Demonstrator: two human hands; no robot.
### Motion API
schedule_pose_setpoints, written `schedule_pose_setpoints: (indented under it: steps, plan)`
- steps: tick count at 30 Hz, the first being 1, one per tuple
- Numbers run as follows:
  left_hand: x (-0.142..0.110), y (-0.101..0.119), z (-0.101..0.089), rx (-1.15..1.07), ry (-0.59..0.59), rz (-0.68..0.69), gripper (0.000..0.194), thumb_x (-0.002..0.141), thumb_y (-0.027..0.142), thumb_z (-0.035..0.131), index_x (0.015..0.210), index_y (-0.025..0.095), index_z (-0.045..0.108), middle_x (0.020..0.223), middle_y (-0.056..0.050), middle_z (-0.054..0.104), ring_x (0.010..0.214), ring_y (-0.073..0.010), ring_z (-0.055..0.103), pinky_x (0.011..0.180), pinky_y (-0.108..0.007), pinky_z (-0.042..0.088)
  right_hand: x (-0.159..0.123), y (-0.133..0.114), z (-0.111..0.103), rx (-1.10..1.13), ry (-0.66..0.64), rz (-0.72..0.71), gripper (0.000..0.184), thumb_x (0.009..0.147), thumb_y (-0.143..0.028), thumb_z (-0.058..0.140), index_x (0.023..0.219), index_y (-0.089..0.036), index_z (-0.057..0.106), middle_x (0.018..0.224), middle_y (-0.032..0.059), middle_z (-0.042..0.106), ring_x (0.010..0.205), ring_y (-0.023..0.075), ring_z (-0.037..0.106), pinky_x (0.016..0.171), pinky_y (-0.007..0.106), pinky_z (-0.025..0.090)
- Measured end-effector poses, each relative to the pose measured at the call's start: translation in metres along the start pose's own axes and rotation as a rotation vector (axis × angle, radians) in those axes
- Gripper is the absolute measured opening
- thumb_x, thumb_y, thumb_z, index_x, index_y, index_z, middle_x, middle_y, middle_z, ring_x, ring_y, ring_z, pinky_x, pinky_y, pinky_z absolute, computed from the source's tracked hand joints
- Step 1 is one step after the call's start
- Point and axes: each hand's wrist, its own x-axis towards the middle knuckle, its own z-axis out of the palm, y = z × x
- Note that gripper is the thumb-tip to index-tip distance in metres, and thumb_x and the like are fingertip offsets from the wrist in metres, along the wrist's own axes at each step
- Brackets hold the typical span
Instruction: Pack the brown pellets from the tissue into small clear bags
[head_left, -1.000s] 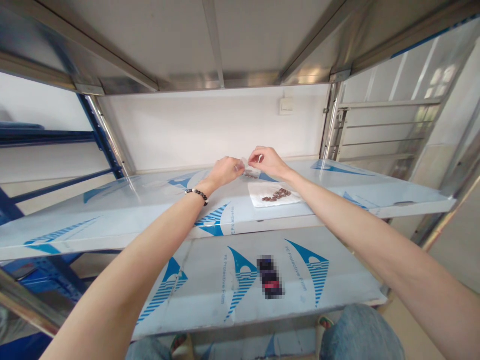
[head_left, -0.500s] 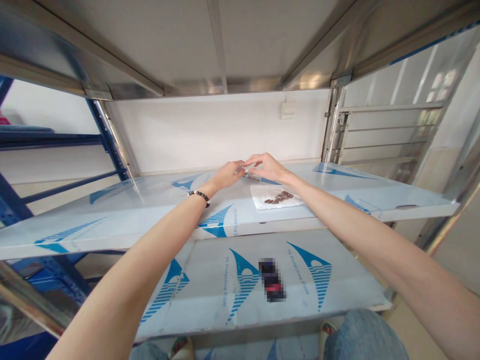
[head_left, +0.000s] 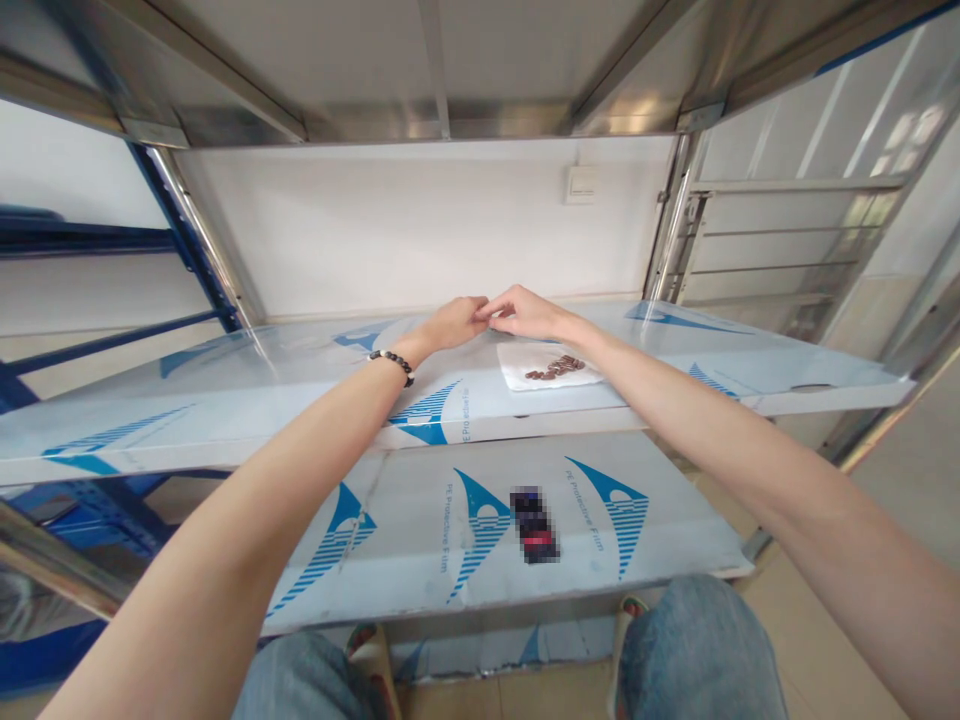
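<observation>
Steel shelf (head_left: 127,440), hands (head_left: 484,315) meeting, arms (head_left: 675,395) outstretched

The single view sits on the person's head, facing forward and down into a steel shelving rack (head_left: 679,230) from close in front. The left hand (head_left: 450,322) and right hand (head_left: 525,314) meet just above the frame's centre, at arm's length, with the arms reaching in from the lower corners. The underside of the shelf above (head_left: 360,60) fills the top of the frame, and the person's knees (head_left: 697,650) cut the bottom edge. The wide lens seems to bow the uprights, though that is hard to judge.
</observation>
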Motion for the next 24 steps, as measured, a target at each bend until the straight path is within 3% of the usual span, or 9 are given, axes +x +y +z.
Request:
schedule_pose_setpoints:
  steps: [6, 10, 16, 20, 24]
  plan:
    - [0.000, 0.013, -0.001, 0.072, 0.012, 0.015, 0.019, 0.085, 0.018, 0.063, 0.102, 0.016, 0.071, 0.097, -0.010, 0.079, 0.086, -0.0239, 0.071, 0.075, -0.031, 0.048, 0.003, 0.000, 0.006, -0.125, -0.176, 0.001, 0.013, 0.079, -0.007, 0.059, 0.081, -0.016, 0.068, 0.083, 0.0024, 0.069, 0.080, 0.0188, 0.060, 0.079, 0.033, 0.049]
    - [-0.003, 0.022, -0.007, 0.114, -0.001, 0.014, 0.026, 0.084, 0.016, 0.064, 0.109, 0.015, 0.071, 0.101, -0.010, 0.079, 0.089, -0.0239, 0.072, 0.077, -0.031, 0.050, 0.004, -0.001, 0.013, -0.284, -0.158, 0.020, 0.021, 0.079, -0.005, 0.063, 0.098, -0.016, 0.068, 0.108, 0.0103, 0.073, 0.093, 0.0227, 0.064, 0.084, 0.033, 0.051]
    - [0.000, 0.031, -0.014, 0.284, 0.088, 0.038, 0.037, 0.083, 0.018, 0.067, 0.120, 0.017, 0.073, 0.115, -0.012, 0.077, 0.110, -0.0297, 0.071, 0.099, -0.039, 0.052, 0.005, -0.007, 0.019, -0.594, -0.090, 0.005, 0.019, 0.085, -0.003, 0.059, 0.098, -0.013, 0.069, 0.108, 0.0140, 0.072, 0.094, 0.0241, 0.063, 0.081, 0.033, 0.045]
    - [-0.001, 0.029, -0.016, 0.338, 0.080, -0.041, 0.026, 0.087, 0.020, 0.066, 0.111, 0.018, 0.074, 0.109, -0.014, 0.077, 0.105, -0.0305, 0.073, 0.093, -0.036, 0.052, 0.007, -0.014, 0.012, -0.420, -0.090, 0.026, 0.014, 0.086, -0.005, 0.060, 0.087, -0.014, 0.071, 0.093, 0.0082, 0.072, 0.081, 0.0192, 0.061, 0.074, 0.031, 0.043]
    - [-0.007, 0.013, -0.018, 0.305, 0.057, -0.139, 0.020, 0.089, 0.024, 0.064, 0.105, 0.020, 0.076, 0.101, -0.010, 0.079, 0.093, -0.0269, 0.074, 0.081, -0.031, 0.052, 0.000, -0.022, -0.018, -0.025, -0.070, 0.025, 0.011, 0.092, -0.021, 0.067, 0.092, -0.015, 0.077, 0.084, 0.0045, 0.073, 0.075, 0.0155, 0.061, 0.070, 0.028, 0.045]
